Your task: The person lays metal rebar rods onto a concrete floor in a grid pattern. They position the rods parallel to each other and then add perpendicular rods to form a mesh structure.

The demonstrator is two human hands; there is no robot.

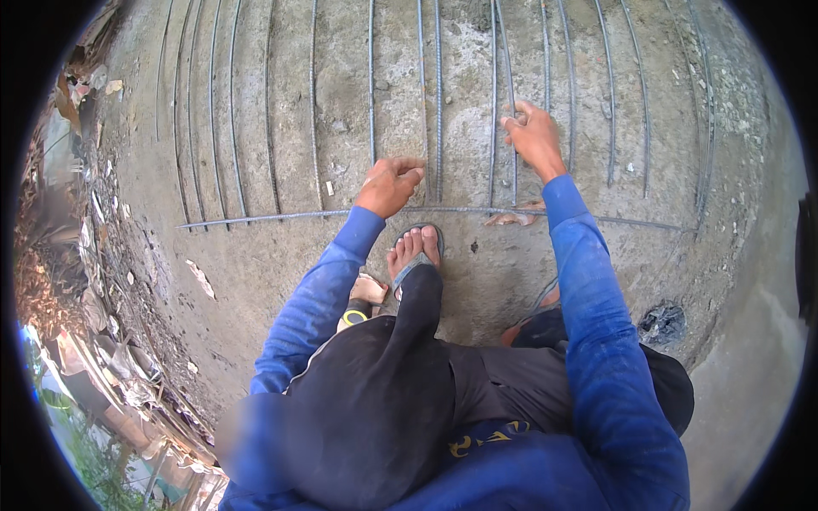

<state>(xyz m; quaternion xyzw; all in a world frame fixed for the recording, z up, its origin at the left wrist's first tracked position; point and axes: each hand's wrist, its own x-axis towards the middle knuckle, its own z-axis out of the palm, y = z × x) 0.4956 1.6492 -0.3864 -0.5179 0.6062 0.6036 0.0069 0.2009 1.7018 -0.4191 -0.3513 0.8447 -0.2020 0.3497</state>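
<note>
Ribbed steel rods lie in a spaced row on rough concrete, running away from me. One long steel rod (pixel 469 209) lies crosswise at their near ends. My left hand (pixel 390 187) is closed, with thumb and forefinger at a lengthwise rod (pixel 422 85) just left of the middle. Farther out and to the right, my right hand (pixel 535 140) pinches another rod (pixel 505 51), which slants slightly against its neighbour. The palm side of both hands is hidden. A pale reddish scrap (pixel 511 219) lies by the cross rod, below my right hand.
My sandalled foot (pixel 413 249) is just nearer than the cross rod. Beside it is an object with a yellow ring (pixel 354 317). A crumpled dark plastic bag (pixel 663 324) lies at right. Dry leaves and debris (pixel 111 341) line the left edge.
</note>
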